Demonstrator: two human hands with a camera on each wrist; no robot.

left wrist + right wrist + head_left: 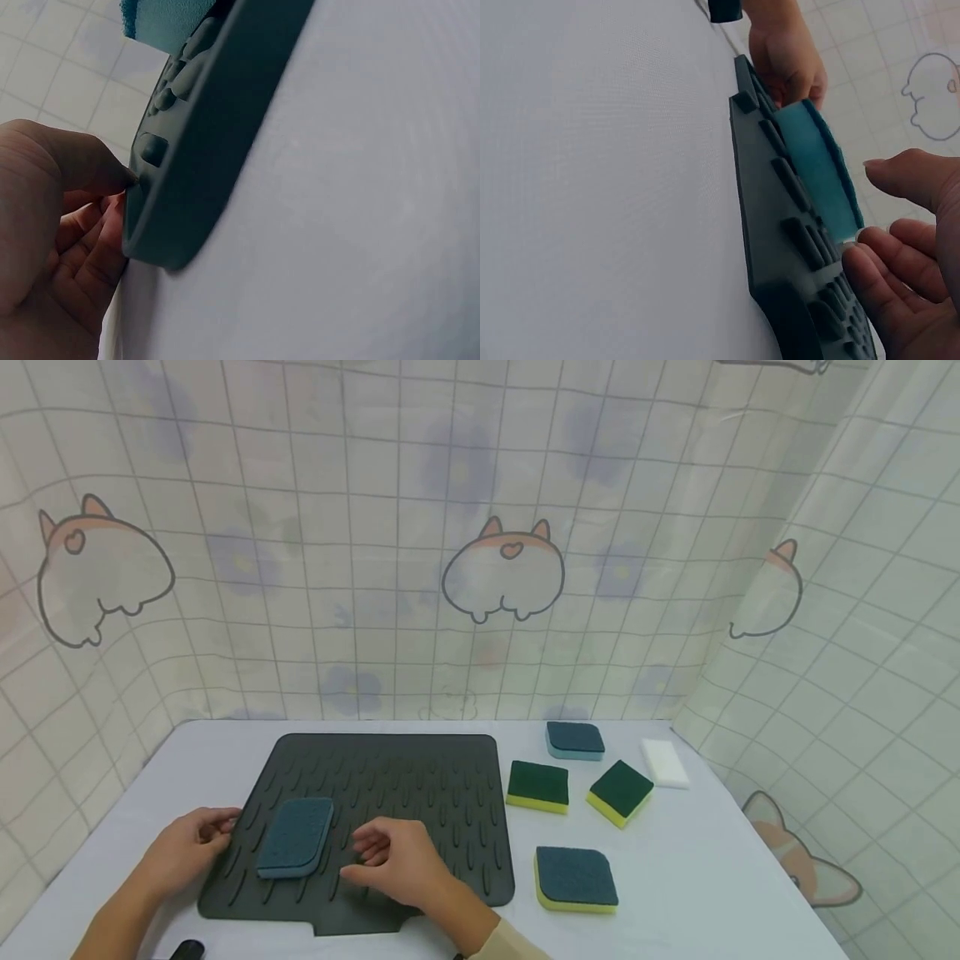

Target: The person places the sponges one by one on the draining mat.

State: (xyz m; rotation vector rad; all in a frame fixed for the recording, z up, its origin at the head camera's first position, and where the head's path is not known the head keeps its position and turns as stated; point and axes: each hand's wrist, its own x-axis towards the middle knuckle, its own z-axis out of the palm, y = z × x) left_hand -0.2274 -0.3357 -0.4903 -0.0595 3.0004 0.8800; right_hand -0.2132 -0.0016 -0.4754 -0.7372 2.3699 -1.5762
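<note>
Our left hand (182, 852) pinches the ridged mat (420, 789), probably pliant, sensibly by its 9 o'clock rim, right hand (401, 862) empty.

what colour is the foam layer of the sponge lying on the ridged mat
The foam layer is teal, best seen in the right wrist view.

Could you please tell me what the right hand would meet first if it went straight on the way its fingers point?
Probably the blue sponge on the dark mat, though the height of the right hand is hard to judge.
</note>
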